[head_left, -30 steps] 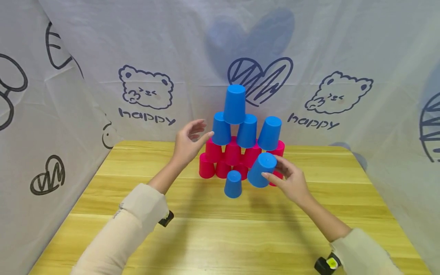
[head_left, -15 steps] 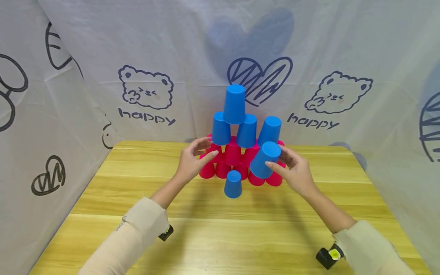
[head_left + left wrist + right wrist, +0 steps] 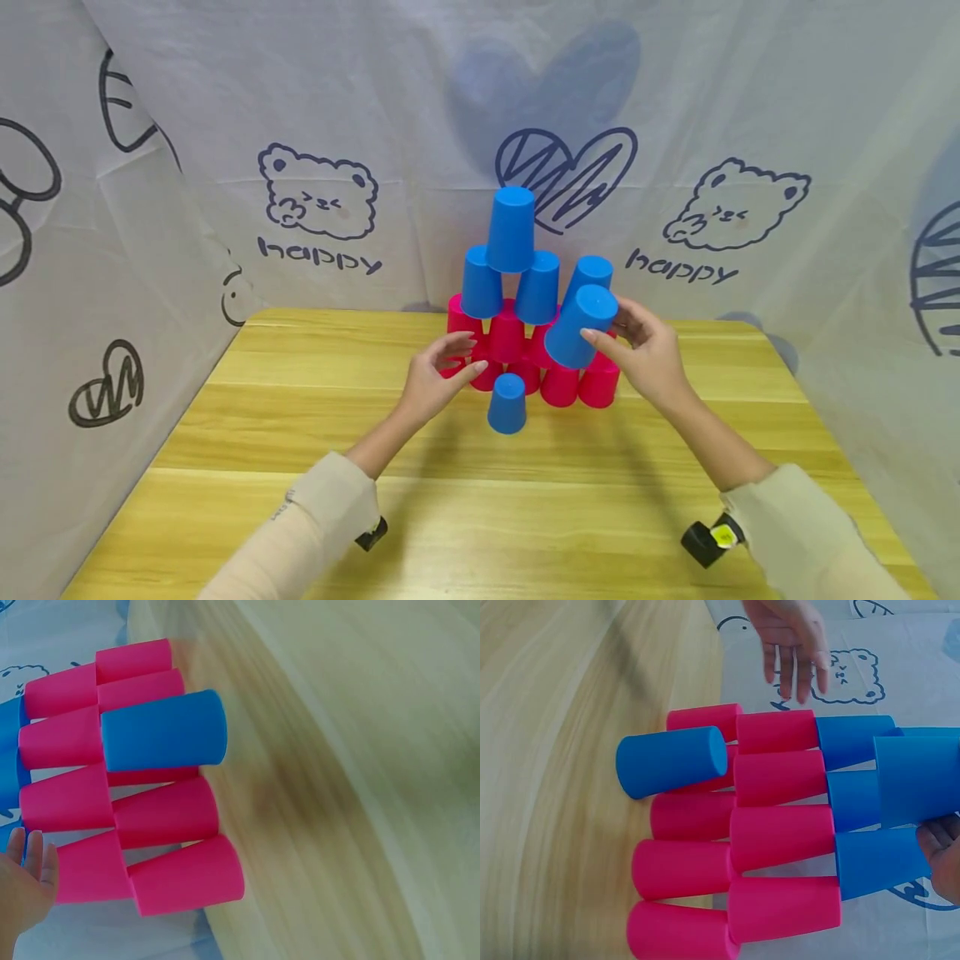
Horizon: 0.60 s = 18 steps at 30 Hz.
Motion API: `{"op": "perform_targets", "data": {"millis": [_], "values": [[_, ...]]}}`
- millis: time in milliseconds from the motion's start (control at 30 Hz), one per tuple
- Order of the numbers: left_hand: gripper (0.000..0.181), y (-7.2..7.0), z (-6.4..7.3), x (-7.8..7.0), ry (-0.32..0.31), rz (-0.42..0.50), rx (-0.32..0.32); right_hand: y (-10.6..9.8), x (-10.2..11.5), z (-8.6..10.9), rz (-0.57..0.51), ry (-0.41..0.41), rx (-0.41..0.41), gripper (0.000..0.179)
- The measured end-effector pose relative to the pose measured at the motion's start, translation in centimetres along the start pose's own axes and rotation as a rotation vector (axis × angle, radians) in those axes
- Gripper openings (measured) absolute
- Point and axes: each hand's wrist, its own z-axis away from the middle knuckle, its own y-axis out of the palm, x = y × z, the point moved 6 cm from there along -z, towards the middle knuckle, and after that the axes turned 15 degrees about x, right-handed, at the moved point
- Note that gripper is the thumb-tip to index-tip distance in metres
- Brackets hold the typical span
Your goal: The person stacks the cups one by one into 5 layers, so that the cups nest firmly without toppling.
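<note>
My right hand point(image 3: 648, 354) grips a tilted, upside-down blue cup point(image 3: 581, 329), thumb in front and fingers behind. In the head view this cup overlaps the right part of a cup pyramid. Two rows of red cups point(image 3: 558, 387) form its base, with 3 blue cups point(image 3: 537, 287) above and a single blue cup point(image 3: 512, 229) on top, over the left pair. My left hand point(image 3: 435, 379) hovers at the pyramid's lower left, fingers loosely bent and holding nothing. Just right of it, a lone blue cup point(image 3: 507, 406) stands upside down in front of the red ones.
The wooden table point(image 3: 480, 517) runs up to a white cloth backdrop point(image 3: 427, 83) with drawn bears and hearts, close behind the pyramid. Another cloth side point(image 3: 60, 275) hangs at the left. Each wrist carries a small black camera point(image 3: 701, 543).
My right hand has raised the blue cup from low before the red rows to overlap the right third-row cup. My left hand has come down and rightward, from beside the blue cups to the lower red ones.
</note>
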Motion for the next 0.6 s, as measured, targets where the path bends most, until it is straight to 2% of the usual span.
{"op": "perform_targets", "data": {"millis": [267, 400, 600], "values": [[0.054, 1.3, 0.6, 1.1, 0.033, -0.019, -0.015, -0.7, 1.1, -1.2, -0.014, -0.03, -0.021, 0.049], [0.053, 2.0, 0.8, 2.1, -0.01, 0.039, 0.006, -1.0, 1.6, -1.8, -0.026, -0.06, -0.035, 0.047], [0.051, 3.3, 1.0, 3.2, -0.066, 0.07, 0.027, -1.5, 2.2, -2.5, -0.022, -0.085, -0.063, 0.047]]}}
